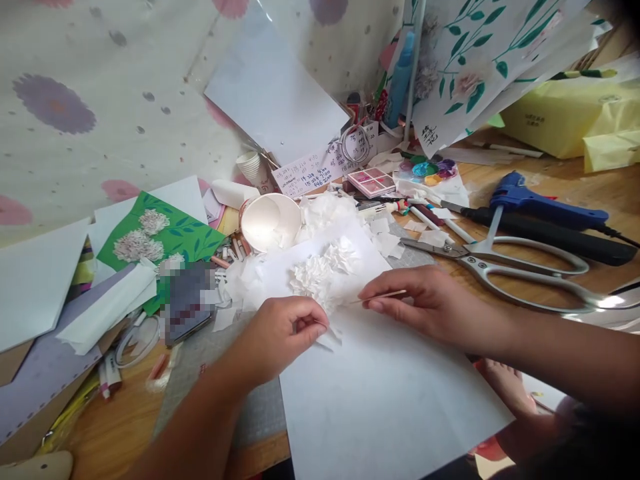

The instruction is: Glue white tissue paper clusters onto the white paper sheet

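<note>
The left hand (293, 327) pinches a paper scrap (330, 341) over a white sheet (380, 400); the right hand (425, 303) holds a thin stick (393, 294) near ruffled white flowers (313, 275). On the table (115, 427), scissors (480, 265) and a glue gun (545, 208) lie right, a phone (187, 307) left.

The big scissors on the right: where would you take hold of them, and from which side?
The scissors are probably best taken by their looped handles, coming from the near right. The loops give the fingers an opening and point right, while the blades point left; the blue glue gun lies beyond the handles. The right hand would likely need to put down its thin stick first.
</note>
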{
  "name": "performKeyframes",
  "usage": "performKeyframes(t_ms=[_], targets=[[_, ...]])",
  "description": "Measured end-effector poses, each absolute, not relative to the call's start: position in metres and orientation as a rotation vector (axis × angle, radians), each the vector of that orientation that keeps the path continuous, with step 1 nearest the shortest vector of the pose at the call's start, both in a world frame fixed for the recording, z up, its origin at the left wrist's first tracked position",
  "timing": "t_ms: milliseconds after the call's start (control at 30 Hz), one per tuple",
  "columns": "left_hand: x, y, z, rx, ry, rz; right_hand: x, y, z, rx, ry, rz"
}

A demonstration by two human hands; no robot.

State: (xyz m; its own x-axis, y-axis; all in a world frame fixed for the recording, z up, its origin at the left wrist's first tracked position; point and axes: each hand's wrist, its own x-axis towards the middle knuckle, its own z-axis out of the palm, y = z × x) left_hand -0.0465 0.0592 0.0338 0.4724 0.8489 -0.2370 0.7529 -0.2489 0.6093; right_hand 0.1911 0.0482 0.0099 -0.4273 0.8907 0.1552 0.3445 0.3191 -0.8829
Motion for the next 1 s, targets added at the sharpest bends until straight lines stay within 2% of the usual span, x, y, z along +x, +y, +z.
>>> performKeyframes(t_ms=[500, 667, 800, 1000], targets=[[-0.051, 0.058, 0.017, 2.387, 1.304, 0.182, 0.182, 0.057, 0.002, -0.999, -2.157, 0.903], [-0.051, 0.058, 0.017, 2.488, 1.27, 0.133, 0.182, 0.055, 0.002, -0.985, -2.056, 0.948], [-0.052, 0.059, 0.017, 2.478, 1.282, 0.118, 0.181, 0.055, 0.001, -1.021, -1.963, 0.954], [-0.05, 0.059, 0.02, 2.444, 1.296, 0.108, 0.178, 0.056, 0.001, -1.065, -2.106, 0.876]])
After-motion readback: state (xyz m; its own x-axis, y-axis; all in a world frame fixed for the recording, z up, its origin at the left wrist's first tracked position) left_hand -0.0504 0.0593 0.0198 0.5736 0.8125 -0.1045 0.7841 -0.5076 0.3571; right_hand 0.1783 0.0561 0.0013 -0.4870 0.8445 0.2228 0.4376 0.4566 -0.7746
